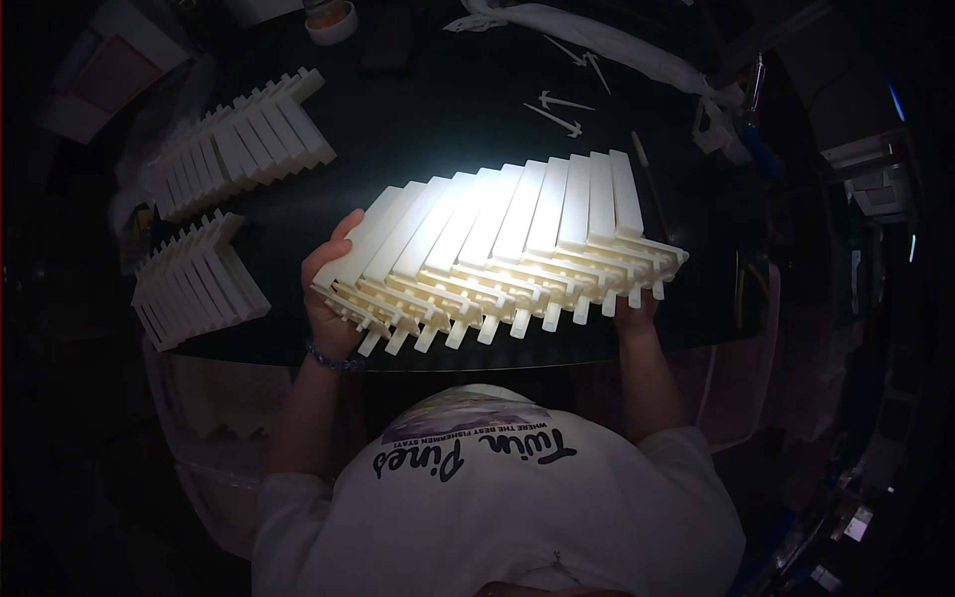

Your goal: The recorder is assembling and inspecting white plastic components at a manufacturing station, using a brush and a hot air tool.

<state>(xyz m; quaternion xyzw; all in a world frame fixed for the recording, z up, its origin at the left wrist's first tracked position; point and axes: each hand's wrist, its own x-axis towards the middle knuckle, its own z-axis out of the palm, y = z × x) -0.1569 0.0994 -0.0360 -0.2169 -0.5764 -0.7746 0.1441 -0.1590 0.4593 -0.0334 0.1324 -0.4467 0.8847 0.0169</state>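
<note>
A long row of identical white plastic parts (497, 224), flat panels with short pegs along the near side, is held up over the dark table in front of my body. My left hand (330, 269) grips its left end, with fingertips showing past the panel's edge. At the right end my right hand (637, 312) holds the row from below. The row covers most of that hand's fingers. Strong light falls on the middle panels.
Two similar rows of white parts, a far one (244, 144) and a nearer one (204, 284), lie at left. Several small white pronged pieces (567, 102) and a thin stick (642, 156) lie beyond. A crumpled white plastic bag (617, 45) stretches along the back of the dark green table (418, 124).
</note>
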